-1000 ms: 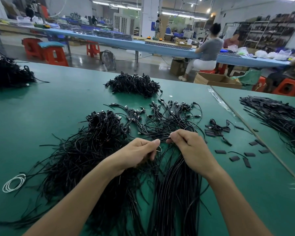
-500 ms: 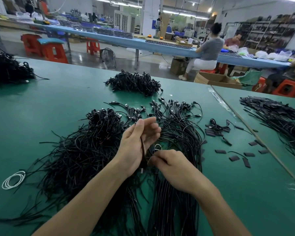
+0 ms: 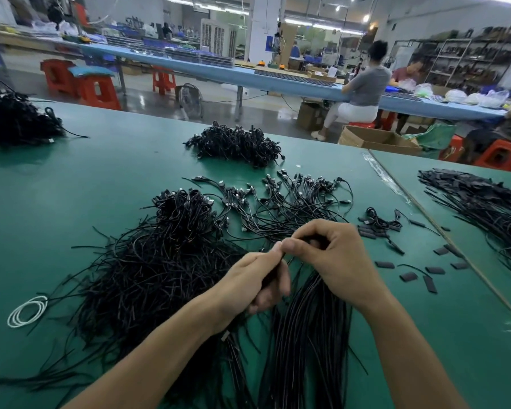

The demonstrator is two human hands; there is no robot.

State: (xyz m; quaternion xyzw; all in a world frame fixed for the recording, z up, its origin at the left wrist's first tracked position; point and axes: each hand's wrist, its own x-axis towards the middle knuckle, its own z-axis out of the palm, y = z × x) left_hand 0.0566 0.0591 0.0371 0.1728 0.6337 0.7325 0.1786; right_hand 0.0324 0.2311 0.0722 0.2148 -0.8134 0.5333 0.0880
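Observation:
Over the green table (image 3: 71, 184), my left hand (image 3: 257, 284) curls round a thin bundle of black cables (image 3: 270, 278) that passes through its palm. My right hand (image 3: 334, 258) is just to its right, thumb and fingers pinched on the same bundle's upper end at the left fingertips. Below both hands a thick sheaf of straight black cables (image 3: 307, 335) runs toward me. A big tangled heap of black cables (image 3: 148, 270) lies at the left, and cables with plug ends (image 3: 292, 202) fan out beyond my hands.
A coiled-cable pile (image 3: 236, 144) sits farther back, another pile (image 3: 12, 119) at far left. White rubber bands (image 3: 27, 311) lie at the left. Small black sleeves (image 3: 410, 276) are scattered right, near a table seam. More cables (image 3: 484, 208) lie on the right table. People sit at a blue bench behind.
My left hand went from open and raised to curled round the bundle, lower down. My right hand rose and moved forward, now pinching at the left fingertips.

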